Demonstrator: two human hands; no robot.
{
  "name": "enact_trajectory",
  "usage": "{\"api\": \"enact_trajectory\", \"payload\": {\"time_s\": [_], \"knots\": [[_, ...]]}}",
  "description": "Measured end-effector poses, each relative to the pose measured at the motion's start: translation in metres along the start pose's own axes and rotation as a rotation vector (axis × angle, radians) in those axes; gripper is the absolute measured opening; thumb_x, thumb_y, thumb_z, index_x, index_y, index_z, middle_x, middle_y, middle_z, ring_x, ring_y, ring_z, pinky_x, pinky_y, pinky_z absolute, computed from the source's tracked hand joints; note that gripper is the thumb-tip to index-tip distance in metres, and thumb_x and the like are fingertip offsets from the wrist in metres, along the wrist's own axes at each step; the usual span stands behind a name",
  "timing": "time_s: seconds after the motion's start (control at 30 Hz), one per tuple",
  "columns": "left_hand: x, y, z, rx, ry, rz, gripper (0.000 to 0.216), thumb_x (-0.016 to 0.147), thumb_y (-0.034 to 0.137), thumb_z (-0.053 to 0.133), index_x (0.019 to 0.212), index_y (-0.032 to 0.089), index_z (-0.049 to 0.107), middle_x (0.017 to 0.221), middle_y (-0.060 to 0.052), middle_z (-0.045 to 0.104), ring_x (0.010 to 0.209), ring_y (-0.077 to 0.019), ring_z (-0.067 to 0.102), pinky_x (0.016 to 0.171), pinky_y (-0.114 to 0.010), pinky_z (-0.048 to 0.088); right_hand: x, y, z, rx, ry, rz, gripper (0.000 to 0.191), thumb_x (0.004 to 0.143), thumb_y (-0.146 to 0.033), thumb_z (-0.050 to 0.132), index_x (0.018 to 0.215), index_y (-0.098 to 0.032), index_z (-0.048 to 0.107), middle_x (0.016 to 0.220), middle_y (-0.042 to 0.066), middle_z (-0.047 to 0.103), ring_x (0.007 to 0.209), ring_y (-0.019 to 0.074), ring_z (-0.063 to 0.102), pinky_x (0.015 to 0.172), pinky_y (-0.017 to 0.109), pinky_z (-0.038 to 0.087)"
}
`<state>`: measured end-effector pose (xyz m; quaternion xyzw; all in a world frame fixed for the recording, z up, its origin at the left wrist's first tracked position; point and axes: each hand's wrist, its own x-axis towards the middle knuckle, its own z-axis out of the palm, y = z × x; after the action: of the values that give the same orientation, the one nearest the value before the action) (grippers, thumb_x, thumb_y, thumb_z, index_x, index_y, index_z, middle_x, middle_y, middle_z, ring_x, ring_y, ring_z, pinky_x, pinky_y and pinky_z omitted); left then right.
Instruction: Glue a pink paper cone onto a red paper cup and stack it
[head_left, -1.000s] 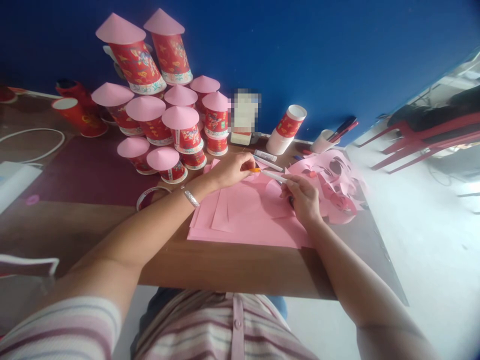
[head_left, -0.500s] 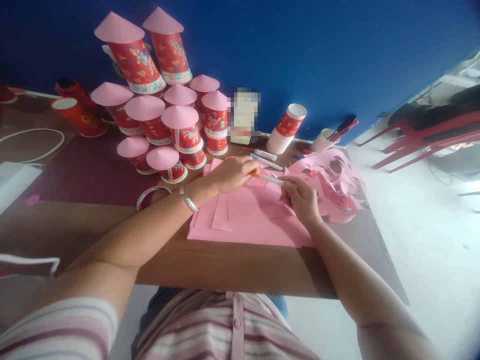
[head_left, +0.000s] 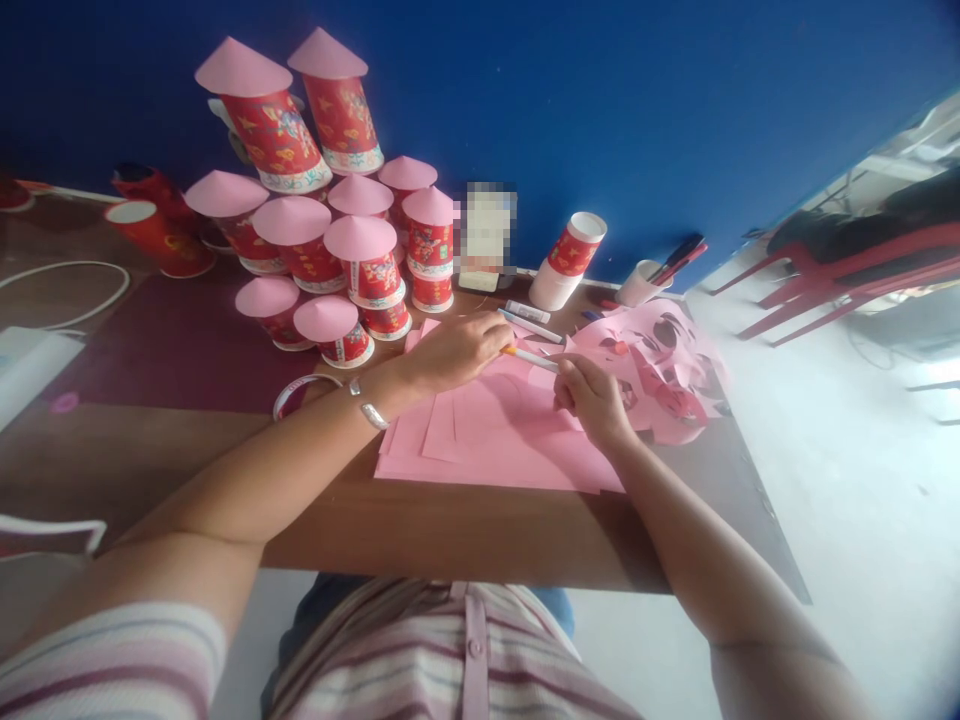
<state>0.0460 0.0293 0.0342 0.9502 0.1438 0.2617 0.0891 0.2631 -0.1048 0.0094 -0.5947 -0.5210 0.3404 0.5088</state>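
A slim white marker (head_left: pixel 535 359) with an orange end is held level above the pink paper (head_left: pixel 487 455). My right hand (head_left: pixel 596 400) is closed round its white end. The fingers of my left hand (head_left: pixel 465 350) pinch the orange end, partly hiding it. Just beyond my left fingertips lies a white marker with a blue end (head_left: pixel 531 327). Under my hands are several stacked pink sheets, with smaller pieces on top and a faint curved line on one.
Red paper cups with pink cone tops (head_left: pixel 360 250) stand stacked at the back left. A phone (head_left: pixel 486 235), a glue stick (head_left: pixel 527 311), a cup stack (head_left: pixel 568 262) and a pen cup (head_left: pixel 643 283) line the wall. Cut pink scraps (head_left: pixel 675 350) lie right; a tape roll (head_left: pixel 289 398) sits left.
My right hand has shifted slightly left toward my left hand, with the marker between them. Less of the orange end shows now. The view has tilted a little.
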Motion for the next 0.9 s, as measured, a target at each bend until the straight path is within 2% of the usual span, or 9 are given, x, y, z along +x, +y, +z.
{"api": "enact_trajectory", "payload": {"time_s": [0.07, 0.13, 0.2, 0.27, 0.37, 0.5, 0.63, 0.8, 0.9], "knots": [[-0.001, -0.004, 0.000, 0.012, -0.003, -0.032, 0.015, 0.105, 0.016, 0.055, 0.100, 0.016, 0.069, 0.101, -0.008, 0.071, 0.091, -0.0180, 0.069, 0.080, -0.031, 0.054, 0.002, 0.005, -0.003, -0.196, -0.036, -0.067, 0.048, 0.098, -0.069, 0.062, 0.093, -0.023, 0.075, 0.056, -0.005, 0.055, 0.048, 0.0124, 0.051, 0.052, 0.028, 0.048], [-0.002, -0.010, 0.001, 0.027, 0.007, -0.086, 0.013, 0.102, 0.013, 0.058, 0.109, 0.016, 0.069, 0.109, -0.009, 0.072, 0.099, -0.0196, 0.070, 0.084, -0.031, 0.056, 0.007, 0.010, -0.007, -0.461, -0.039, -0.198, 0.040, 0.100, -0.061, 0.062, 0.094, -0.024, 0.077, 0.071, 0.002, 0.067, 0.062, 0.0166, 0.060, 0.056, 0.029, 0.045], [-0.005, -0.016, 0.002, 0.045, 0.025, -0.135, 0.025, 0.099, 0.010, 0.062, 0.122, 0.015, 0.066, 0.124, -0.013, 0.071, 0.115, -0.0235, 0.070, 0.093, -0.034, 0.057, 0.017, 0.013, -0.011, -0.699, 0.013, -0.325, 0.035, 0.104, -0.051, 0.057, 0.098, -0.024, 0.080, 0.089, 0.008, 0.072, 0.080, 0.0222, 0.065, 0.061, 0.031, 0.044], [-0.009, -0.021, 0.001, 0.072, 0.022, -0.185, 0.033, 0.097, 0.011, 0.065, 0.129, 0.014, 0.065, 0.133, -0.015, 0.069, 0.124, -0.0266, 0.068, 0.097, -0.037, 0.058, 0.031, 0.016, -0.015, -0.880, 0.062, -0.391, 0.033, 0.106, -0.043, 0.054, 0.102, -0.025, 0.081, 0.095, 0.010, 0.071, 0.090, 0.0253, 0.064, 0.063, 0.033, 0.042], [-0.017, -0.021, -0.002, 0.107, -0.063, -0.259, 0.026, 0.097, 0.012, 0.063, 0.122, 0.015, 0.070, 0.126, -0.014, 0.073, 0.114, -0.0265, 0.071, 0.089, -0.037, 0.059, 0.056, 0.020, -0.022, -1.041, 0.047, -0.432, 0.027, 0.105, -0.037, 0.057, 0.105, -0.025, 0.081, 0.105, 0.011, 0.071, 0.101, 0.0284, 0.062, 0.068, 0.035, 0.044], [-0.028, -0.013, -0.007, 0.139, -0.179, -0.347, 0.022, 0.099, 0.014, 0.060, 0.117, 0.015, 0.073, 0.120, -0.013, 0.075, 0.106, -0.0262, 0.074, 0.080, -0.035, 0.057, 0.077, 0.026, -0.025, -1.141, -0.037, -0.399, 0.020, 0.101, -0.030, 0.062, 0.107, -0.024, 0.081, 0.105, 0.013, 0.070, 0.101, 0.0298, 0.059, 0.076, 0.038, 0.046], [-0.035, -0.005, -0.017, 0.141, -0.215, -0.506, 0.025, 0.099, 0.019, 0.062, 0.123, 0.015, 0.069, 0.123, -0.015, 0.075, 0.110, -0.0281, 0.074, 0.081, -0.035, 0.056, 0.059, 0.023, -0.021, -1.134, 0.046, -0.461, 0.028, 0.104, -0.031, 0.057, 0.121, -0.022, 0.077, 0.112, 0.013, 0.071, 0.104, 0.0299, 0.062, 0.078, 0.039, 0.049], [-0.043, 0.004, -0.030, 0.038, -0.344, -0.643, 0.027, 0.099, 0.036, 0.067, 0.115, 0.014, 0.065, 0.104, -0.012, 0.080, 0.100, -0.0294, 0.076, 0.079, -0.037, 0.055, 0.009, 0.003, -0.014, -1.211, -0.157, -0.465, 0.029, 0.109, -0.035, 0.052, 0.115, -0.020, 0.077, 0.103, 0.009, 0.076, 0.090, 0.0216, 0.068, 0.061, 0.031, 0.039], [-0.050, 0.009, -0.030, -0.021, -0.366, -0.671, 0.029, 0.097, 0.037, 0.070, 0.115, 0.015, 0.064, 0.100, -0.010, 0.081, 0.102, -0.0304, 0.076, 0.081, -0.038, 0.056, -0.009, -0.006, -0.014, -1.349, -0.202, -0.373, 0.025, 0.106, -0.034, 0.057, 0.112, -0.019, 0.077, 0.107, 0.011, 0.077, 0.093, 0.0230, 0.069, 0.056, 0.032, 0.031]]}}
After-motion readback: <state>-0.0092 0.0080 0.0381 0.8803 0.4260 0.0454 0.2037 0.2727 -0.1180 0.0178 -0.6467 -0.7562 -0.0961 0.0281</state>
